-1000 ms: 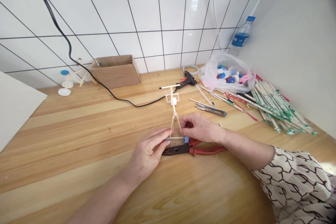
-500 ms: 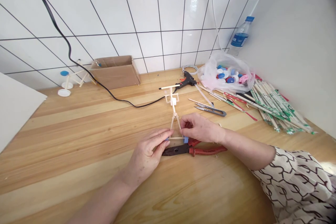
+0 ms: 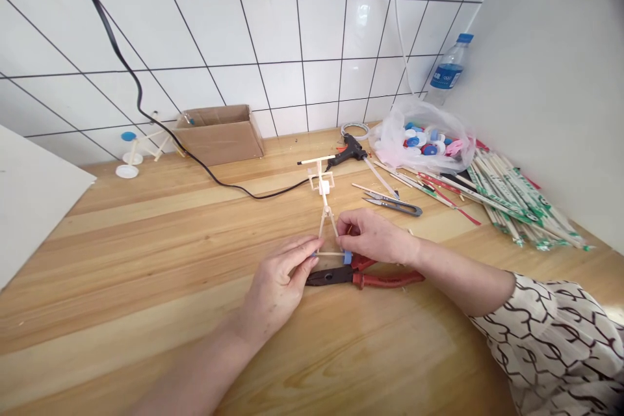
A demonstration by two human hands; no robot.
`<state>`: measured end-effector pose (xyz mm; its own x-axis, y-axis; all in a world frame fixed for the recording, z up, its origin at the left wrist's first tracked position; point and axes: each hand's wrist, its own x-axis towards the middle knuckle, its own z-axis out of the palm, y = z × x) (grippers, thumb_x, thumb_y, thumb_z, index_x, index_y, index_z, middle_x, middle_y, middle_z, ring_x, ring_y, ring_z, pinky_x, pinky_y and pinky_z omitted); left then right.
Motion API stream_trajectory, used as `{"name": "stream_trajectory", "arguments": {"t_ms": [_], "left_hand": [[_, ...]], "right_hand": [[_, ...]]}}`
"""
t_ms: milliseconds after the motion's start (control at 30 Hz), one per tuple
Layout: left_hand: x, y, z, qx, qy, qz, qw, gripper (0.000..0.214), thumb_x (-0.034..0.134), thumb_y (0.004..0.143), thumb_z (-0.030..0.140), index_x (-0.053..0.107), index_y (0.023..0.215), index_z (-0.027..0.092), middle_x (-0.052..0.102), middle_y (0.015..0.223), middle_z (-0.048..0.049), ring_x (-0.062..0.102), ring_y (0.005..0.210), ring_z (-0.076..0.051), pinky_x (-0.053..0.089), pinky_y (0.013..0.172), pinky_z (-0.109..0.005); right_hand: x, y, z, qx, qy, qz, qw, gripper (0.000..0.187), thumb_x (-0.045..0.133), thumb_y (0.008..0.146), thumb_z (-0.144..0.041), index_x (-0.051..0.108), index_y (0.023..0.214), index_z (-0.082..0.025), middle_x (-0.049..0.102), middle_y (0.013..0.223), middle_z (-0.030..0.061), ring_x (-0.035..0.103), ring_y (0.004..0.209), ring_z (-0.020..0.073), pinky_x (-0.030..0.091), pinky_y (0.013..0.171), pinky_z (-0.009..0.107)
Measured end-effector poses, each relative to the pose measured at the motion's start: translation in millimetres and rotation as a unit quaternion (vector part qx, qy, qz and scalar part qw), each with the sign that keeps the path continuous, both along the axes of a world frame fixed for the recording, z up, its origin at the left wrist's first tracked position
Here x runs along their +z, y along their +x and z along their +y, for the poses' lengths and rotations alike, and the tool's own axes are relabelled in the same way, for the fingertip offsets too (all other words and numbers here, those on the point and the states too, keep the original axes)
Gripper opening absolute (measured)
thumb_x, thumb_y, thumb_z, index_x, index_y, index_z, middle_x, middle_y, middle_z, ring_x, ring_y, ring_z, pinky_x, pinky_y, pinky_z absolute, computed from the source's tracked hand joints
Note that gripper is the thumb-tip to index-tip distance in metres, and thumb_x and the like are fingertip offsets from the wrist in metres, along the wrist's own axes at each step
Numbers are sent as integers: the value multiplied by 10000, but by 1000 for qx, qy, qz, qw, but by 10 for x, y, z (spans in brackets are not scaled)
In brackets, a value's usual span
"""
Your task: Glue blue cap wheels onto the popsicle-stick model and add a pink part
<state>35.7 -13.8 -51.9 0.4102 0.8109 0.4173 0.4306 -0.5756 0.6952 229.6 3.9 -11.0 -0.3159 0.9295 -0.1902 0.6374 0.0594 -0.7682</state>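
A small tricycle-like model (image 3: 324, 198) made of thin wooden sticks stands on the wooden table, with a white wheel at its far end. Its near end spreads into two legs joined by a cross stick (image 3: 331, 253) with a blue bottle cap (image 3: 348, 257) at the right end. My left hand (image 3: 283, 279) pinches the left end of that cross stick, largely covering the blue cap there. The fingers of my right hand (image 3: 373, 236) close on the right leg, just above the blue cap. Red-handled pliers (image 3: 336, 275) lie directly in front of the model, close under both hands.
Behind are a black glue gun (image 3: 348, 151), a roll of tape (image 3: 355, 130) and a cardboard box (image 3: 219, 140). Grey thread snips (image 3: 394, 204), a plastic bag of bottle caps (image 3: 424, 143), wrapped chopsticks (image 3: 526, 201) and a bottle (image 3: 446, 71) are at right. Another stick model (image 3: 141, 149) stands at left.
The view has shifted slightly, so everything sits a little further right. Both hands keep their hold on the stick model, with no clear movement of it.
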Motion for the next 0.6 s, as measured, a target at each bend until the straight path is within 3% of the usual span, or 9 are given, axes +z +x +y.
{"name": "stream_trajectory", "arguments": {"t_ms": [600], "left_hand": [[-30, 67, -48, 31, 7, -1, 999, 252, 544, 819, 191, 691, 1024, 196, 708, 1059, -69, 661, 969, -214, 521, 906, -368]], "right_hand": [[-15, 37, 34, 1, 25, -22, 999, 71, 530, 679, -113, 529, 621, -154, 514, 594, -40, 453, 573, 88, 340, 533, 193]]}}
